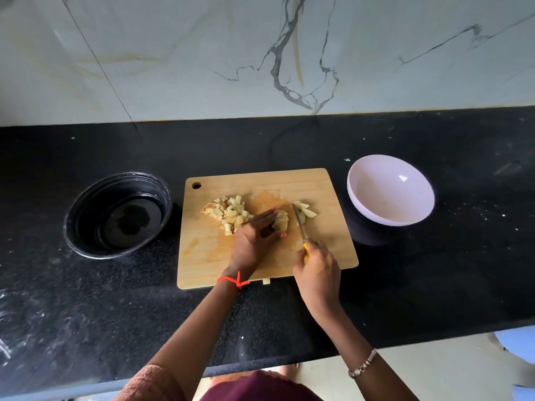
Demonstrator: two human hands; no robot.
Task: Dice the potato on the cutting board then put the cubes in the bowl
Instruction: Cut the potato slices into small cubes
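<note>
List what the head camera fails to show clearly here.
All in the head view:
1. Pale uncut potato piece: left hand covers part, size unclear.
2. Yellow-handled steel knife: right hand hides most of the handle; blade too thin to show whether it touches the wooden cutting board.
3. Round black container: shiny patch inside, water or glare.
4. Blue thing, bottom right: cut by the frame edge.

The cutting board (260,256) is pale wood, matt, with damp stains. The counter (434,270) is black speckled stone, faintly glossy. The bowl (390,192) looks smooth, shiny white plastic or ceramic. The black container (118,215) is glossy. The knife (299,224) has a metal blade.
</note>
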